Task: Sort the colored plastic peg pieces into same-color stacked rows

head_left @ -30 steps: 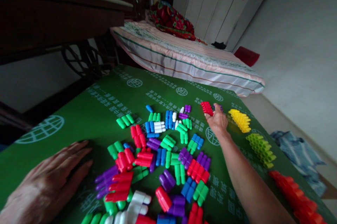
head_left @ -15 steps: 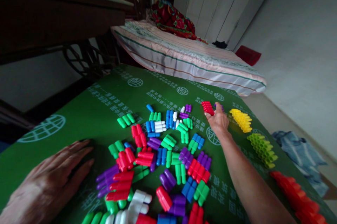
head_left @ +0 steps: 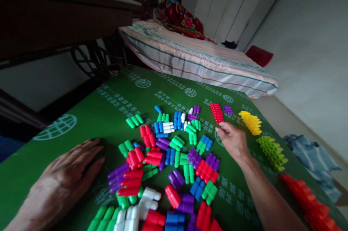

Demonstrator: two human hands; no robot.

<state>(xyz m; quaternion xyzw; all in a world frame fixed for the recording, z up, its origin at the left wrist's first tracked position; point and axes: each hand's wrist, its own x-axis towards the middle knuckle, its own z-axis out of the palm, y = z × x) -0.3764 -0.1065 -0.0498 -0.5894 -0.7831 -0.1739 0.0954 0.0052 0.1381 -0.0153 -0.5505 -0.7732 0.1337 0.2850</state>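
Note:
Far right on the table, my right hand [head_left: 233,139] has its thumb and bent fingers closed at the near end of a row of joined red peg-shaped toy blocks [head_left: 216,112]. The row lies flat on the green cloth. Just right of it sits a small purple block [head_left: 227,109]. My left hand [head_left: 62,176] rests palm down on the cloth at the left, fingers stretched out and holding nothing. Between the hands spread loose blocks: red ones [head_left: 147,135], green ones [head_left: 189,173], purple ones [head_left: 176,179], blue ones [head_left: 170,156] and white ones [head_left: 149,202].
Along the right edge of the green table [head_left: 174,89] stand joined yellow blocks [head_left: 250,122], lime-green blocks [head_left: 272,152] and orange-red blocks [head_left: 307,202]. A bed [head_left: 201,53] is behind the table. A dark wooden sewing-machine table [head_left: 65,24] stands at the left.
My right hand has drawn back toward me from beside the red row to its near end, uncovering the purple block. More of the red row shows. My left hand stays flat.

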